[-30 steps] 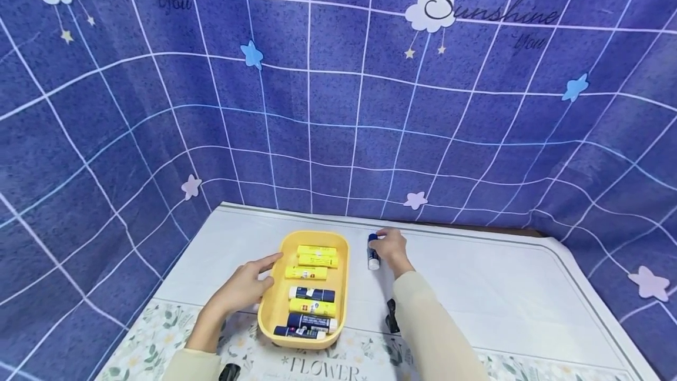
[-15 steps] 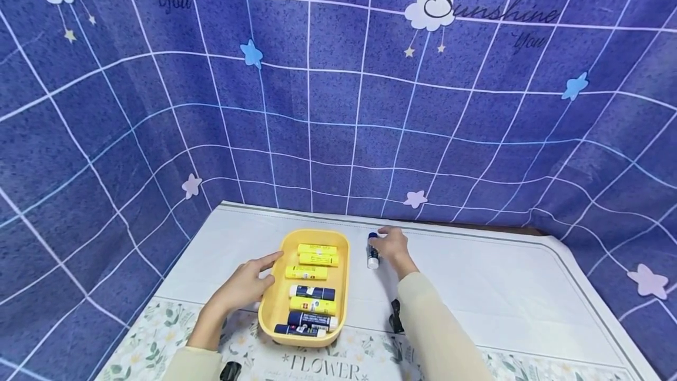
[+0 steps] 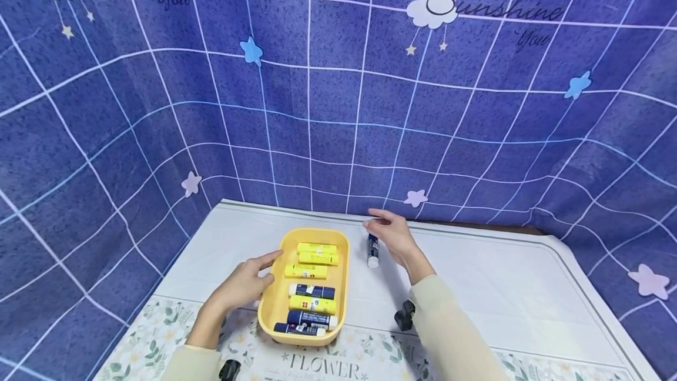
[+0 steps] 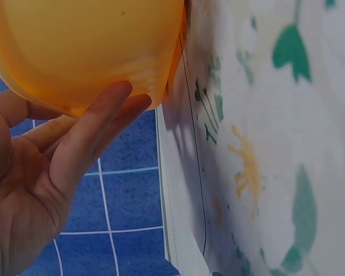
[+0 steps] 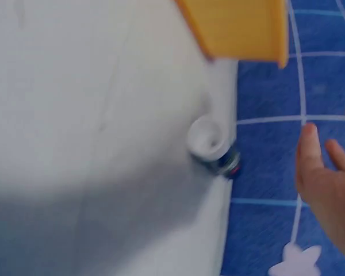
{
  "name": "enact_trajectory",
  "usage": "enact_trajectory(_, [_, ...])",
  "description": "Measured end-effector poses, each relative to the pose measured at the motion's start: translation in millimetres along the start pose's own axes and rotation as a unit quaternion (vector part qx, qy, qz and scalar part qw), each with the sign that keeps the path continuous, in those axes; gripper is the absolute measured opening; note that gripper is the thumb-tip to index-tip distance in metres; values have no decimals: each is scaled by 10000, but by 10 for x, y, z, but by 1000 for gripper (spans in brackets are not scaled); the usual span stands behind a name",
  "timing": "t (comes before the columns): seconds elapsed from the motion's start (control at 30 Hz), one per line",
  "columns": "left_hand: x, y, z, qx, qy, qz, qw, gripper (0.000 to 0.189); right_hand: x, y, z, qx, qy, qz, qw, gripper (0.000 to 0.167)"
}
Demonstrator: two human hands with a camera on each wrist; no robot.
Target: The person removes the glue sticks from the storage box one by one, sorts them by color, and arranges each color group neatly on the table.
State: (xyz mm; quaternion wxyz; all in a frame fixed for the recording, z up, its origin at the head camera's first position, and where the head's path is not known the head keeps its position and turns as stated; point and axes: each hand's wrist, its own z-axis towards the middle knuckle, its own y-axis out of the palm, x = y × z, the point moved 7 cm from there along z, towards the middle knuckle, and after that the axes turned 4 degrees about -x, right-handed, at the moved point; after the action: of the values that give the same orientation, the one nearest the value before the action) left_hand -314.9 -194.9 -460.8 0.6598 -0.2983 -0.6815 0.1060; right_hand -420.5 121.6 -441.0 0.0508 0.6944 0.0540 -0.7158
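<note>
A yellow tray (image 3: 261,316), holding several yellow and navy glue sticks (image 3: 312,291), stands on the table. At its left side my left hand (image 3: 240,284) grips the rim; in the left wrist view two fingers lie along the outer wall, while others pass behind the rim. Right of the tray, a navy glue stick (image 3: 373,251) with a white end lies on the tabletop, its far end partly hidden by my fingers in the head view. My right hand (image 3: 394,237) hovers over it with fingers spread and nothing held; the right wrist view shows a gap between hand (image 5: 333,184) and glue stick (image 5: 210,141).
A white table cover (image 3: 492,287) with a floral front band spreads under everything. Blue grid-patterned curtain (image 3: 338,104) hangs along the table's back edge and sides. Black wrist camera pieces (image 3: 405,315) sit by the right forearm.
My right hand has let go of the navy glue stick and lifted away from it, leaving it on the table right of the tray. The left hand and tray stay put.
</note>
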Motion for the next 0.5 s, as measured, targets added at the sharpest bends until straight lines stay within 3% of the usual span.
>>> enact_trajectory(0.2, [20,-10,-4,-3,-27,-37,10000,57,-189,379,-67,-926,-264,-256,9950,52])
enact_trajectory(0.37, [34,-10,-19,-53,15,-85,9999,57,-249,723,-143,-1657,-464,-789,9819,53])
enact_trajectory(0.5, [13,3,-34,-91,-8,-143,9999,57,-178,945,-200,-2042,-356,-1294,9697,51])
